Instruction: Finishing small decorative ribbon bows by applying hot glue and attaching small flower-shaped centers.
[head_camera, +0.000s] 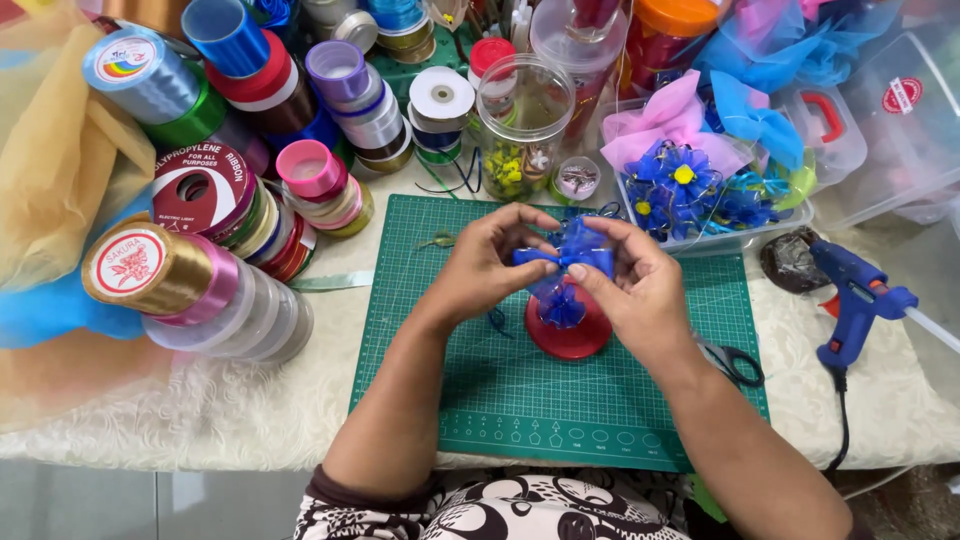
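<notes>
Over the green cutting mat (620, 400), a blue ribbon flower (572, 252) is pinched tight between left hand (487, 262) and right hand (630, 285), probably so its loops stay bunched above the red lid (570, 338).

Blue ribbon (575, 248), red lid (570, 335), green gridded mat (560, 390)
</notes>
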